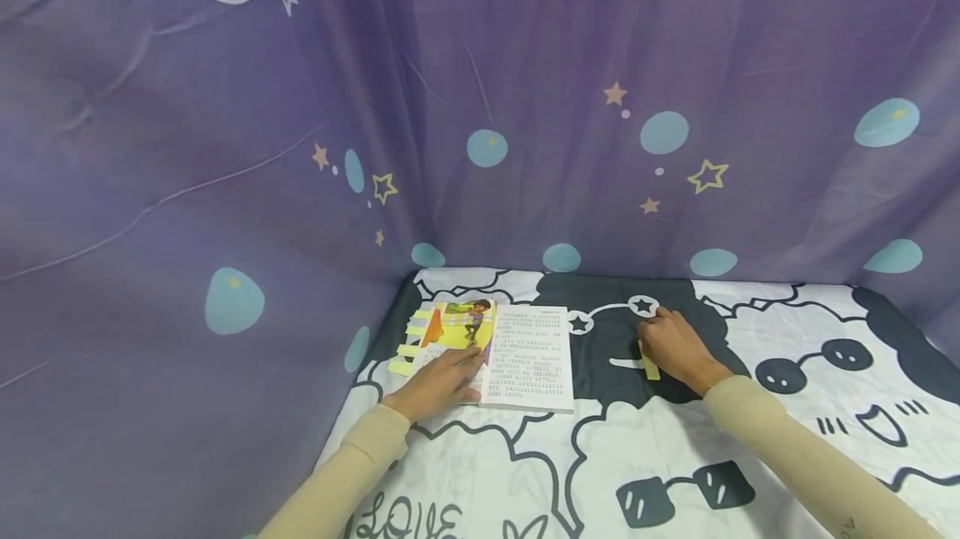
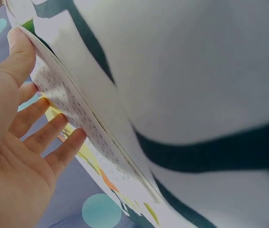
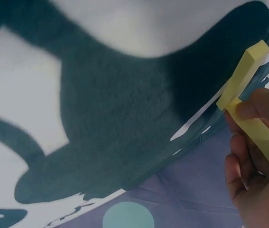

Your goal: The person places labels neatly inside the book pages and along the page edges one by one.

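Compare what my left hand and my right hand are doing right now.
The left hand lies flat with straight fingers on the open book; the right hand pinches a yellow sticky pad. The left sits nearer the curtain, the right out on the sheet. Both wear beige sleeves.

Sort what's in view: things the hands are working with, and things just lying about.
In hand:
- open book, left hand resting flat on its page
- yellow sticky-note pad, right hand pinching it
- yellow tabs along the book's left edge

Just about:
- cartoon-print cloth
- purple backdrop
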### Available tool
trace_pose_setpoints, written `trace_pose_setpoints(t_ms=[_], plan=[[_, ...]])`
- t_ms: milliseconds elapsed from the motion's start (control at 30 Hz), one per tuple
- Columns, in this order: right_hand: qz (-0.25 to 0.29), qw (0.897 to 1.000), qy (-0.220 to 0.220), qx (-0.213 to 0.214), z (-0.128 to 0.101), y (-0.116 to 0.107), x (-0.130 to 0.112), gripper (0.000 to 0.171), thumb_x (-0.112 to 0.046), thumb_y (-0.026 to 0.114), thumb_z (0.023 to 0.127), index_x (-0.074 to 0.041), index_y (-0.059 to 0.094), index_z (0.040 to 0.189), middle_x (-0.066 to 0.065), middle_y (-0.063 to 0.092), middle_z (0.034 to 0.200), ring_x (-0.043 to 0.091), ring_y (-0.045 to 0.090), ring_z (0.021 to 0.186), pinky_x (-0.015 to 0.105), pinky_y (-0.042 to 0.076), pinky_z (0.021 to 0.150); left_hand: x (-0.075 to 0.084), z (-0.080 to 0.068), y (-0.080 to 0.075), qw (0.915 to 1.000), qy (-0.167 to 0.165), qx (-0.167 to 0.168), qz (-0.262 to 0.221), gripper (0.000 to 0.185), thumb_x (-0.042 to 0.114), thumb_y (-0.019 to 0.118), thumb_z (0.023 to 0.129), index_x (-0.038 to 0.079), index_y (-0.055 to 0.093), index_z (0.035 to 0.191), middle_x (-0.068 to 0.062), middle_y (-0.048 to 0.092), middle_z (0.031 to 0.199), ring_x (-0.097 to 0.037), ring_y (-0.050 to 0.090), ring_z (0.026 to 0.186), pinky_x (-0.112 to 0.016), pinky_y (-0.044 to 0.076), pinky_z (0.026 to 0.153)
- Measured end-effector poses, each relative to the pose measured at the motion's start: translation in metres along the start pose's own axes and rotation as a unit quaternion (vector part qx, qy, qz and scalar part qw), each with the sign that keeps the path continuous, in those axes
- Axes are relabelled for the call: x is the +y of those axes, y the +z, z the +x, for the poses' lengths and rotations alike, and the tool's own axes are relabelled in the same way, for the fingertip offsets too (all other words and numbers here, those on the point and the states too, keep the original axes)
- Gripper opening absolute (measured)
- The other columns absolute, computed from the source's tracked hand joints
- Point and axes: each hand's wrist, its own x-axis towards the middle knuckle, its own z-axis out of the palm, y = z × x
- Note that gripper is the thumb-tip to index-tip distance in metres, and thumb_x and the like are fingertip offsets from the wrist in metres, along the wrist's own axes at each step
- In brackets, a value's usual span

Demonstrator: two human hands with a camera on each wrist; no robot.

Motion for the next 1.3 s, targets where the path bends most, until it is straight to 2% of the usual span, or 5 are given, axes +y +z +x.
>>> trace_pose_setpoints(t_ms=[367,600,733,1033,1300], plan=[[0.021,1.000,-0.003,0.008,0.003,-0.003,0.005,0.029,0.009,0.073,0.072,-0.012,0.057,0.059,-0.002,0.055,0.054,0.026,0.050,0.059,0.042,0.042,0.052,0.001,0.001,-0.004,1.0000,-0.007,-0.005,-0.005,0.078,0.043,0.067,0.095,0.007,0.039,0.158,-0.017,0.035,0.164,-0.037,0.036,0.148,-0.056,0.034,0.119],[0.068,0.997,0.030,-0.034,0.003,-0.006,0.008,0.014,0.008,0.076,0.076,-0.004,0.069,0.075,0.003,0.068,0.071,0.025,0.060,0.066,0.041,0.055,0.060,0.000,0.001,-0.002,1.0000,-0.007,-0.002,-0.002,0.077,0.044,0.067,0.095,0.007,0.041,0.158,-0.017,0.036,0.163,-0.037,0.037,0.147,-0.056,0.035,0.118],[0.105,0.991,0.066,-0.054,0.001,-0.008,0.009,0.013,0.007,0.075,0.080,-0.005,0.070,0.079,0.002,0.067,0.074,0.022,0.061,0.070,0.039,0.057,0.061,0.001,0.000,-0.003,1.0000,-0.005,-0.002,-0.003,0.077,0.043,0.067,0.095,0.006,0.041,0.157,-0.017,0.036,0.163,-0.037,0.037,0.147,-0.056,0.035,0.118],[0.143,0.985,0.084,-0.055,-0.001,-0.010,0.014,0.019,0.010,0.072,0.081,-0.008,0.068,0.079,0.000,0.067,0.077,0.021,0.063,0.074,0.040,0.059,0.065,0.002,0.000,-0.002,1.0000,-0.003,0.002,-0.003,0.075,0.041,0.068,0.095,0.006,0.043,0.157,-0.017,0.037,0.162,-0.036,0.038,0.146,-0.056,0.036,0.118],[0.146,0.981,0.116,-0.057,0.001,-0.008,0.015,0.010,0.002,0.072,0.088,-0.007,0.069,0.082,0.002,0.067,0.078,0.019,0.059,0.073,0.041,0.055,0.064,0.002,0.000,-0.002,1.0000,-0.004,0.000,-0.002,0.077,0.042,0.068,0.095,0.007,0.040,0.158,-0.017,0.037,0.163,-0.035,0.037,0.147,-0.055,0.036,0.118]])
